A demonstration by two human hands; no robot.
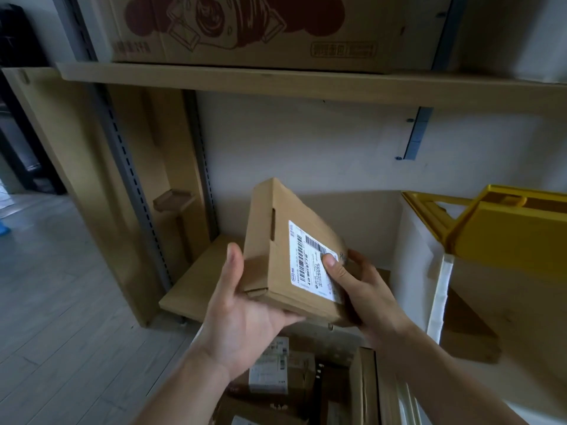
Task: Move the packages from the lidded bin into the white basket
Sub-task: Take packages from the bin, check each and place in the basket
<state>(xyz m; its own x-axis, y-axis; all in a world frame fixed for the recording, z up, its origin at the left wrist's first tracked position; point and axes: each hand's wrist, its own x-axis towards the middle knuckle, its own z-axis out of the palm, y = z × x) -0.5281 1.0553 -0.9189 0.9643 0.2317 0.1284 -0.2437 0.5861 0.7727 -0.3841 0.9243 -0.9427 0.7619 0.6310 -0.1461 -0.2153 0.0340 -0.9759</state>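
- Hands: left hand (pixel 242 305) and right hand (pixel 365 289), fingers curled, grip a tilted cardboard package (pixel 294 259).
- Risk: the package could slip onto packages (pixel 270 375) below if either grip loosens.

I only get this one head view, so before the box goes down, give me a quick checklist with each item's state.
1. Hold on the cardboard box: ok. The left hand grips it from below, thumb on the side flap; the right hand holds the near right corner, thumb on the shipping label.
2. Box closed: ok, flaps look tucked.
3. Box tilted, far end raised: not ok for a flat drop; level it first.
4. Drop spot: cannot tell. Other packages lie below the hands, but their container's walls are hardly visible.
5. Lidded bin with yellow lid raised stands to the right, apart from the box: ok.
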